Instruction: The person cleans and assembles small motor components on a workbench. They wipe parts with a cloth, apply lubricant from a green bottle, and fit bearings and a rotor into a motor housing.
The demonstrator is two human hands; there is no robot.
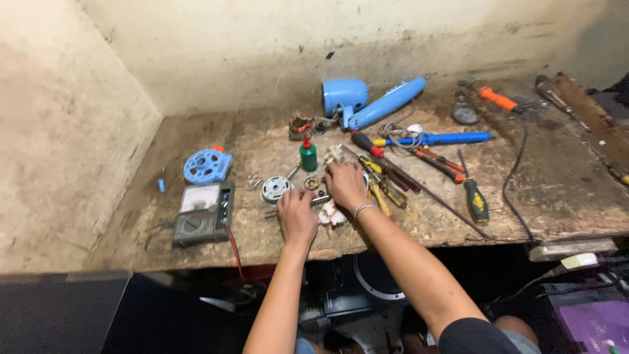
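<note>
Working mid-bench: left hand grips a metal shaft, seemingly closed on it; right hand rests curled on small parts, grip unclear. Motor rotor, blue fan housing lie apart; reassembly appears unfinished.
</note>
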